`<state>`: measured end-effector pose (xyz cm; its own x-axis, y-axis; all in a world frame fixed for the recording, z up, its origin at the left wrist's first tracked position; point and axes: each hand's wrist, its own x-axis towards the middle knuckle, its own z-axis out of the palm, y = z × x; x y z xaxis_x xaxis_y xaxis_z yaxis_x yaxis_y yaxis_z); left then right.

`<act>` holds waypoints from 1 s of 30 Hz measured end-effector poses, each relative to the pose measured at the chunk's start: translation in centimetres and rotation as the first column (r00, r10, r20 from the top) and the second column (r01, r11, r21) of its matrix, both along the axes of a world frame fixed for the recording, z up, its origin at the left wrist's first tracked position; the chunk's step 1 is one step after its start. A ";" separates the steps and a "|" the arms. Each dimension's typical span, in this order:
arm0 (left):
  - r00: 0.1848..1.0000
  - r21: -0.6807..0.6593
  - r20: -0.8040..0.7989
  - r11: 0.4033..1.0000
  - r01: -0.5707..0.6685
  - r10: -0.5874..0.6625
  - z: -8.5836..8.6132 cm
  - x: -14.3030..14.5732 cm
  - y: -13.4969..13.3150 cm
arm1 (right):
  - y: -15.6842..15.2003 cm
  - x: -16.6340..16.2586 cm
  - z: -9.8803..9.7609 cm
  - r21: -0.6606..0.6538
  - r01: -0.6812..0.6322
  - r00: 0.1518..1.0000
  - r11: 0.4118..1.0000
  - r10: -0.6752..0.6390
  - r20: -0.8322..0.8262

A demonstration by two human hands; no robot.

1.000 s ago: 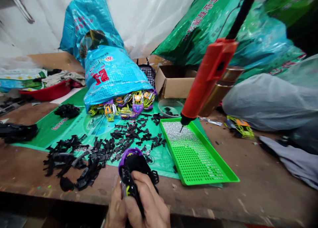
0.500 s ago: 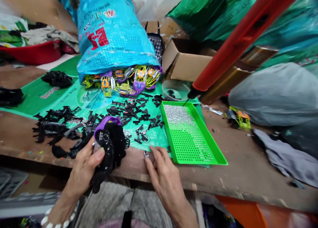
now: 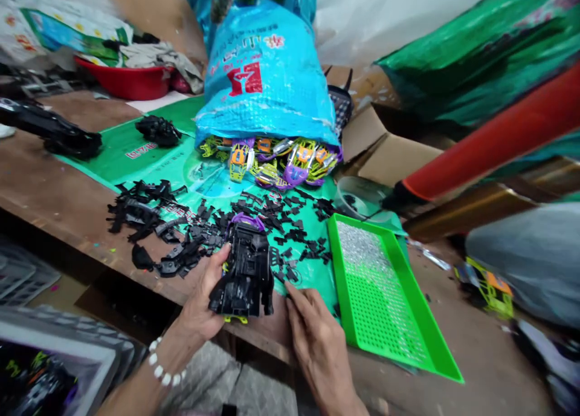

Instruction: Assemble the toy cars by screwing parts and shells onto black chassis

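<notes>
My left hand (image 3: 203, 301), with a white bead bracelet at the wrist, is closed around a toy car (image 3: 244, 271). The car's black underside faces up; purple shows at its far end and yellow-green at its near end. My right hand (image 3: 317, 337) lies low over the table edge, just right of the car. Its fingers are drawn together, their tips beside small black plastic parts (image 3: 283, 274); whether something is between them is hidden. More black plastic parts (image 3: 172, 262) lie scattered past the car and to its left.
A green perforated tray (image 3: 362, 295) with small silvery pieces stands at right, under a red-handled tool (image 3: 489, 144). Behind are a clear bowl (image 3: 362, 192), a cardboard box (image 3: 385, 153) and a blue sack (image 3: 272, 83) spilling car bodies. A yellow-orange car body (image 3: 489, 289) lies far right.
The view has swung left. My left hand has turned the toy car, so its black underside now shows squarely. My right hand's fingers have drawn together; the small shiny piece by its fingertips is out of sight.
</notes>
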<state>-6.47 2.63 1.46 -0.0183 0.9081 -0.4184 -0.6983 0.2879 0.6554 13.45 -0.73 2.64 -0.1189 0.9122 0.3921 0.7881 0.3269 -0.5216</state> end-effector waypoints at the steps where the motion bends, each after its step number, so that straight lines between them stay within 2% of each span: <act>1: 0.999 -0.009 0.039 1.000 -0.014 0.015 -0.1 0.1 0.0 | 0.1 0.2 0.3 -0.022 -0.008 0.997 1.000 0.007 -0.074; 3: 0.993 -0.035 0.115 0.999 -0.008 0.012 0.1 0.3 0.0 | 0.4 0.5 1.3 -0.124 -0.006 0.966 0.992 -0.026 -0.256; 5: 0.980 -0.090 0.200 0.995 0.036 -0.017 0.4 0.6 -0.1 | 0.8 0.8 3.1 -0.248 0.010 0.894 0.969 -0.119 -0.431; 6: 0.973 -0.120 0.229 0.991 0.053 -0.024 0.5 0.7 -0.1 | 1.0 0.8 4.2 -0.279 0.018 0.855 0.960 -0.160 -0.494; 8: 0.969 -0.154 0.244 0.985 0.075 -0.036 0.6 0.9 -0.4 | 1.7 0.5 6.2 -0.240 0.036 0.810 0.970 -0.169 -0.561; 12: 0.983 -0.120 0.170 0.989 0.086 -0.065 0.3 1.1 -1.3 | 3.3 -1.2 8.7 0.022 -0.007 0.863 1.000 0.018 -0.504; 15: 0.983 -0.082 0.142 0.988 0.128 -0.115 0.6 1.0 -1.9 | 4.3 -2.4 9.4 0.121 -0.059 0.891 0.991 0.107 -0.442; 19: 0.953 -0.023 0.169 0.965 0.260 -0.252 2.3 1.1 -2.2 | 5.0 -2.5 10.1 0.045 -0.190 0.890 0.981 0.191 -0.414; 21: 0.943 0.019 0.163 0.956 0.292 -0.291 3.2 1.3 -2.4 | 5.2 -2.2 10.5 0.044 -0.233 0.908 0.971 0.234 -0.347; 23: 0.940 0.041 0.158 0.954 0.298 -0.301 3.8 1.5 -2.6 | 5.1 -1.7 10.7 0.046 -0.260 0.924 0.965 0.262 -0.278; 26: 0.941 0.058 0.148 0.952 0.300 -0.305 4.3 1.8 -3.0 | 4.9 -1.4 10.8 -0.028 -0.296 0.930 0.955 0.281 -0.237; 30: 0.937 0.079 0.121 0.944 0.321 -0.328 4.7 2.2 -3.5 | 4.5 -1.5 10.9 -0.095 -0.402 0.910 0.910 0.387 -0.148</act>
